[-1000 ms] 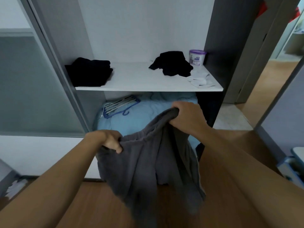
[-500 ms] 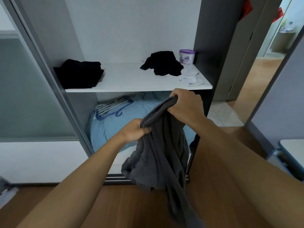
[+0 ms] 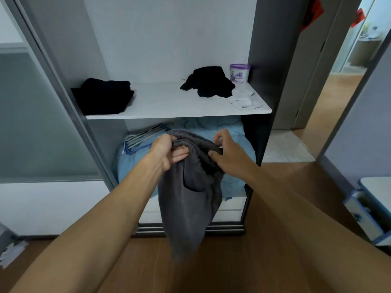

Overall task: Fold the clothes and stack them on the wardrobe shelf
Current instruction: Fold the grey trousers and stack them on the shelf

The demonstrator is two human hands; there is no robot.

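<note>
Got the grey garment (image 3: 190, 197) bunched up in front of the wardrobe, hanging down below the shelf (image 3: 169, 115). My left hand (image 3: 167, 153) is curled round its top edge and my right hand (image 3: 227, 154) is pinching it just beside. Up on the shelf there's a folded black pile (image 3: 103, 98) on the left and a crumpled black piece (image 3: 209, 84) on the right.

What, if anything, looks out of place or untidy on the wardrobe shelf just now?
The black garment at the right of the shelf lies crumpled and unfolded beside the purple-lidded tub, unlike the folded black pile at the left. A rumpled white item sits loose near the front right corner. Nothing looks spilled or damaged.
</note>
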